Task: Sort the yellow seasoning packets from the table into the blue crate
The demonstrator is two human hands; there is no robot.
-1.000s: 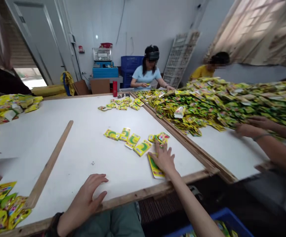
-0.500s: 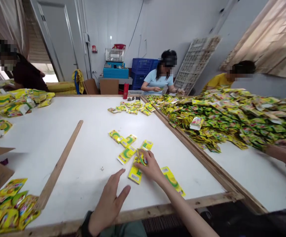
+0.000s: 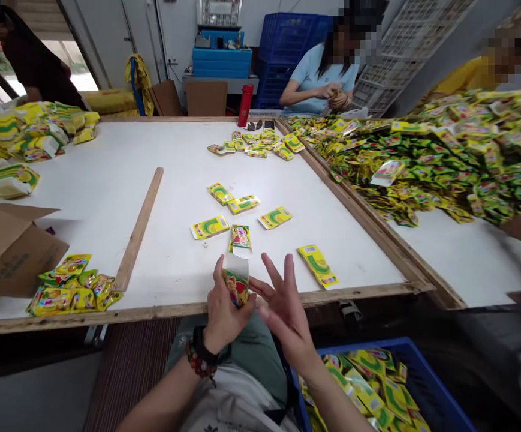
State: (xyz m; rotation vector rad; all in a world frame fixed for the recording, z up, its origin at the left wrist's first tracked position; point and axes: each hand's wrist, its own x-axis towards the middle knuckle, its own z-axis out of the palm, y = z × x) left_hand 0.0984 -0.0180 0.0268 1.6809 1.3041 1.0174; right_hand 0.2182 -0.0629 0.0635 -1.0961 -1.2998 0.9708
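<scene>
Over the table's front edge, my left hand is closed around a small yellow, red and green printed carton with its white end flap standing up. Just right of it, my right hand is open with its fingers spread. Whether its fingertips touch the carton I cannot tell. Beyond my hands lies another printed carton, partly over a yellow piece. Several yellow-green cartons are scattered around, including one at the left, one at the right and one near the front edge.
A wooden strip lies left, near shiny sachets and a cardboard box. Past a wooden divider, sachets form a large heap. A blue crate of cartons stands below right. Co-workers sit around.
My view has tilted down, bringing the blue crate into sight. My left hand, open before, now grips a carton. My right hand has left the cartons on the table and spread its fingers.
</scene>
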